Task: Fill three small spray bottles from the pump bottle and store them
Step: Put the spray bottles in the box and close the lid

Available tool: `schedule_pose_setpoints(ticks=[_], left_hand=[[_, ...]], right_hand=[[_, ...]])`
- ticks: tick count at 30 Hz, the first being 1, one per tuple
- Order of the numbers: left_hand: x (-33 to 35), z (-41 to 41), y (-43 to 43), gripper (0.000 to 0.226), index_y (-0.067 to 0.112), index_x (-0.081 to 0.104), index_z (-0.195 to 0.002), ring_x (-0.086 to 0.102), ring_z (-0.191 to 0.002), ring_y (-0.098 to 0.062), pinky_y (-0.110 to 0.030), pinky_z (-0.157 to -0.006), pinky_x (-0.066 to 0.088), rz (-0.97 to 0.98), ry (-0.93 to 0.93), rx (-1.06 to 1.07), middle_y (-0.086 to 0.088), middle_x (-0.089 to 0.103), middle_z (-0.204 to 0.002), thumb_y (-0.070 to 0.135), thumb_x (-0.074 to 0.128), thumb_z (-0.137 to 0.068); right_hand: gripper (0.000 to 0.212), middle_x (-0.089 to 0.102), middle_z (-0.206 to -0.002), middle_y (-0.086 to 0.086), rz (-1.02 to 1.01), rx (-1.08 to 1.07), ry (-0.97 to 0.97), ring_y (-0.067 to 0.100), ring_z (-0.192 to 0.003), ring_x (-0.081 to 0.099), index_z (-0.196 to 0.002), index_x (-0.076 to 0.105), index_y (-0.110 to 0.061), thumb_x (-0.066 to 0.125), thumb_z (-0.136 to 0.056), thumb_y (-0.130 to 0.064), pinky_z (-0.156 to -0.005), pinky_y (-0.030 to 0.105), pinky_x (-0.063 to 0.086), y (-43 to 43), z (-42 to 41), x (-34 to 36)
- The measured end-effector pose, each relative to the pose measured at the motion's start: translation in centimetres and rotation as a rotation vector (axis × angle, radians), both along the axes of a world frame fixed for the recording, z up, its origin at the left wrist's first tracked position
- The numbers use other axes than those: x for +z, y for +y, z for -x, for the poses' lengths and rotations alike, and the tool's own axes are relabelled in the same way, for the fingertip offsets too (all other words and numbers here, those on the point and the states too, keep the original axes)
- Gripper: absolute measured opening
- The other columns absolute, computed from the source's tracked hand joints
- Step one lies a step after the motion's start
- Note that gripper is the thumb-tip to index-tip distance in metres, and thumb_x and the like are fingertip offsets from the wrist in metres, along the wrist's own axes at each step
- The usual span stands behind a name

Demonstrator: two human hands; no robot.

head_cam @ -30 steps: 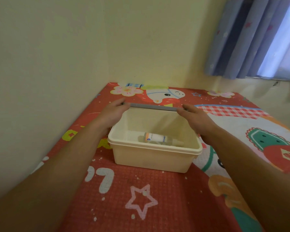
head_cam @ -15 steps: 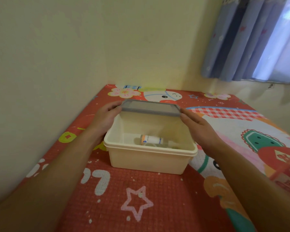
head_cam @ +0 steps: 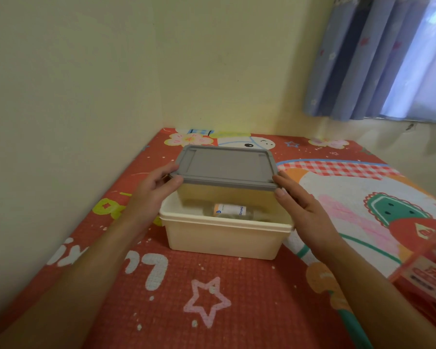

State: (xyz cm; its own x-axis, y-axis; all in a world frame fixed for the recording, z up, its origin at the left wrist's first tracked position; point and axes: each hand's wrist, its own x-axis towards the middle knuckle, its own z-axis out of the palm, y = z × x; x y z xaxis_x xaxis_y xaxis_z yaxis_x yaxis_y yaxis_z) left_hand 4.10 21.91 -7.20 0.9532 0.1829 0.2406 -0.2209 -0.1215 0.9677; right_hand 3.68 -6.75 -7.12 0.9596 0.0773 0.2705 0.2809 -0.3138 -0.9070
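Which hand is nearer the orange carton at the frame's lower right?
Right. The right hand holds the grey lid's right end, on the carton's side; the left hand holds its far end.

Under me, a red play mat printed with stars, flowers and cartoon figures, running into the corner where the two walls meet. My cream storage box sits directly on it, nearer the left edge. A red printed carton lies at the mat's right edge.
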Motion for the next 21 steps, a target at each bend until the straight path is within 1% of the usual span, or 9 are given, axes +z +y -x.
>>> schedule_pose_setpoints(ticks=[2,5,7,9,11,13,15,17,21], left_hand=[[-0.3,0.9,-0.1,0.042,0.020,0.056,-0.132,0.049,-0.127,-0.004,-0.021,-0.103,0.040,-0.031,-0.032,-0.023,0.011,0.050,-0.141,0.022,0.063,-0.090],[-0.9,2.0,0.0,0.054,0.027,0.055,-0.128,0.047,-0.130,-0.002,-0.024,-0.107,0.039,-0.088,-0.064,-0.054,0.013,0.046,-0.145,0.037,0.068,-0.077],[-1.3,2.6,0.2,0.060,0.030,0.055,-0.124,0.048,-0.131,-0.005,-0.022,-0.104,0.042,-0.114,-0.091,-0.070,0.009,0.045,-0.147,0.045,0.077,-0.071],[-1.8,3.1,0.4,0.067,0.033,0.055,-0.122,0.049,-0.130,-0.004,-0.022,-0.101,0.044,-0.134,-0.109,-0.071,0.012,0.045,-0.146,0.053,0.081,-0.064],[-2.1,3.6,0.5,0.069,0.035,0.054,-0.122,0.049,-0.128,-0.002,-0.024,-0.100,0.046,-0.156,-0.129,-0.068,0.018,0.044,-0.144,0.052,0.078,-0.060],[-2.5,4.0,0.7,0.067,0.038,0.054,-0.120,0.051,-0.126,-0.002,-0.022,-0.097,0.049,-0.179,-0.169,-0.062,0.021,0.044,-0.142,0.048,0.082,-0.060],[-2.7,4.4,0.7,0.060,0.046,0.056,-0.113,0.050,-0.127,-0.003,-0.016,-0.097,0.047,-0.219,-0.234,-0.052,0.019,0.044,-0.141,0.047,0.083,-0.060],[-2.8,4.6,0.7,0.050,0.051,0.057,-0.108,0.049,-0.128,-0.007,-0.017,-0.099,0.046,-0.256,-0.289,-0.042,0.016,0.045,-0.138,0.047,0.078,-0.062],[-3.1,5.1,0.5,0.043,0.046,0.059,-0.107,0.052,-0.125,-0.009,-0.022,-0.101,0.047,-0.267,-0.339,0.003,0.011,0.049,-0.132,0.046,0.075,-0.067]], right_hand=[[0.050,0.036,-0.154,-0.026,0.025,0.008,-0.021,-0.002,-0.144,0.031,-0.138,0.052,-0.040,0.055,-0.089,-0.051,-0.119,0.032,0.029,0.0,0.6,-0.6],[0.060,0.032,-0.155,-0.029,0.071,0.030,-0.067,-0.003,-0.144,0.029,-0.136,0.051,-0.047,0.059,-0.082,-0.071,-0.115,0.030,0.029,-0.4,1.5,-1.4],[0.069,0.030,-0.156,-0.030,0.098,0.036,-0.086,-0.004,-0.144,0.029,-0.137,0.050,-0.047,0.057,-0.073,-0.073,-0.113,0.029,0.029,-0.6,2.0,-1.7],[0.069,0.029,-0.156,-0.031,0.102,0.049,-0.101,-0.004,-0.143,0.030,-0.137,0.049,-0.047,0.062,-0.073,-0.071,-0.111,0.026,0.030,-0.8,2.6,-1.9],[0.063,0.030,-0.155,-0.033,0.094,0.063,-0.125,-0.005,-0.142,0.032,-0.135,0.049,-0.049,0.072,-0.078,-0.062,-0.107,0.020,0.032,-0.8,3.1,-2.2],[0.059,0.030,-0.153,-0.034,0.114,0.059,-0.169,-0.009,-0.141,0.031,-0.132,0.049,-0.051,0.075,-0.078,-0.055,-0.105,0.017,0.033,-0.9,3.5,-2.4],[0.057,0.031,-0.151,-0.034,0.158,0.029,-0.231,-0.011,-0.139,0.031,-0.130,0.049,-0.050,0.071,-0.077,-0.054,-0.106,0.020,0.035,-0.9,3.8,-2.8],[0.053,0.034,-0.149,-0.030,0.179,-0.014,-0.289,-0.012,-0.137,0.034,-0.127,0.049,-0.048,0.071,-0.078,-0.050,-0.107,0.023,0.037,-0.9,4.0,-3.1],[0.046,0.043,-0.145,-0.019,0.153,-0.057,-0.382,-0.005,-0.134,0.042,-0.122,0.053,-0.044,0.074,-0.081,-0.037,-0.107,0.028,0.042,-1.0,4.2,-3.6]])
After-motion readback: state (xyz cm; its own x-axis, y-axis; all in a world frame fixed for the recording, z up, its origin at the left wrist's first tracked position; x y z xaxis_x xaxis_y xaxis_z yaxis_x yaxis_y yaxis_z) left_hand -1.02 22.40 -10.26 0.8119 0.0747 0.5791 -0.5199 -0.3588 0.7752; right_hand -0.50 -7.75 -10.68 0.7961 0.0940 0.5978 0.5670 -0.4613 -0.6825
